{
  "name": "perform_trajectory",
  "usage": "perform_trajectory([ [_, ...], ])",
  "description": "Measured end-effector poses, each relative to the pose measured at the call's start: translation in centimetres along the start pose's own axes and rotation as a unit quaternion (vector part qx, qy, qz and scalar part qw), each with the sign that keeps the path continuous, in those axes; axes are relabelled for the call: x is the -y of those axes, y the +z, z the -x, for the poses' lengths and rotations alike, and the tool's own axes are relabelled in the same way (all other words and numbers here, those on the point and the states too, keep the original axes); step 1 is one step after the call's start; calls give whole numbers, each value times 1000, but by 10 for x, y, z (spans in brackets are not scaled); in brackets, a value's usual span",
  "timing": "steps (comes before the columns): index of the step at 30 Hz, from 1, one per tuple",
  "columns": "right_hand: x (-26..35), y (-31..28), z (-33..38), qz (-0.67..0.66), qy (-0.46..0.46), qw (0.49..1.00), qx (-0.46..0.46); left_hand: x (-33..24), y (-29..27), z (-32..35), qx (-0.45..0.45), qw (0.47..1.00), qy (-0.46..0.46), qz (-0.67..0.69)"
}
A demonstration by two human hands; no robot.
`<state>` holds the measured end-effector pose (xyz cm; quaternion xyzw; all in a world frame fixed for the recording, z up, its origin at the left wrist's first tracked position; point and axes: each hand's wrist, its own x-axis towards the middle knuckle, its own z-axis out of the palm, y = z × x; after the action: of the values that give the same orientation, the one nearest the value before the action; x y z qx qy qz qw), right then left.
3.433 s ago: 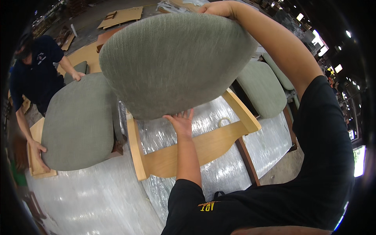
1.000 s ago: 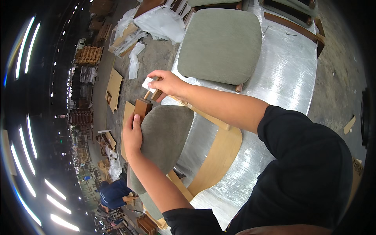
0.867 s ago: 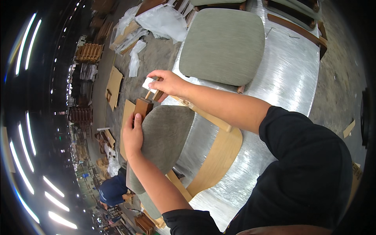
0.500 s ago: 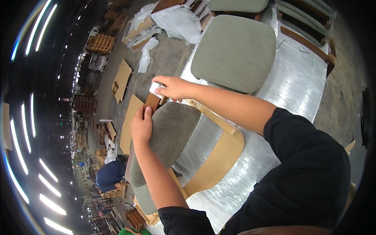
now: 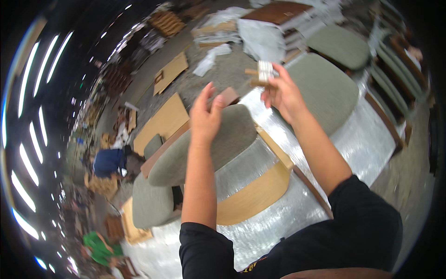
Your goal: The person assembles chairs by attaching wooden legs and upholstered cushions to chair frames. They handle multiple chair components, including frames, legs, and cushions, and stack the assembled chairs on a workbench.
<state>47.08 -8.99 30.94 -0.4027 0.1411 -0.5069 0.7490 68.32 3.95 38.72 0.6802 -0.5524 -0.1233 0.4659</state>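
My right hand [image 5: 288, 97] is raised over the table. Between its fingers and thumb is a small white block with brown wooden strips [image 5: 265, 72]; its exact kind is blurred. My left hand [image 5: 206, 116] has its fingers apart and holds nothing. It hovers by a grey-green upholstered chair part [image 5: 218, 139], apart from the brown wooden rail [image 5: 162, 146] along that part's far side. A curved light-wood chair piece [image 5: 255, 197] lies just to the right, partly behind my left forearm.
A grey-green seat pad [image 5: 320, 93] lies on the film-wrapped table [image 5: 367, 135], with more upholstered parts [image 5: 395, 79] at the far right. Cardboard sheets [image 5: 162, 121] and plastic wrap [image 5: 211, 58] are on the floor. A person in blue [image 5: 109, 162] bends down at left; another wears green [image 5: 100, 251].
My right hand has lifted off the rail's end and moved right with the white block. My left hand has let go of the rail and opened. The whole view has shifted.
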Motion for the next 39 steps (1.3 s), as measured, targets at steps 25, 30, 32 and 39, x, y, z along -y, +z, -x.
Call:
perform_trajectory([
  [25, -152, 377, 105, 637, -185, 678, 317, 194, -333, 321, -322, 813, -46, 482],
  [30, -173, 388, 122, 615, -332, 660, 278, 179, -335, 288, -422, 898, 38, 121],
  [32, -185, 407, 151, 480, -226, 758, 379, 150, -314, 276, -462, 875, 91, -114],
  [39, -196, 446, 142, 226, 183, 915, 278, 104, -287, 277, -383, 916, 50, 106],
])
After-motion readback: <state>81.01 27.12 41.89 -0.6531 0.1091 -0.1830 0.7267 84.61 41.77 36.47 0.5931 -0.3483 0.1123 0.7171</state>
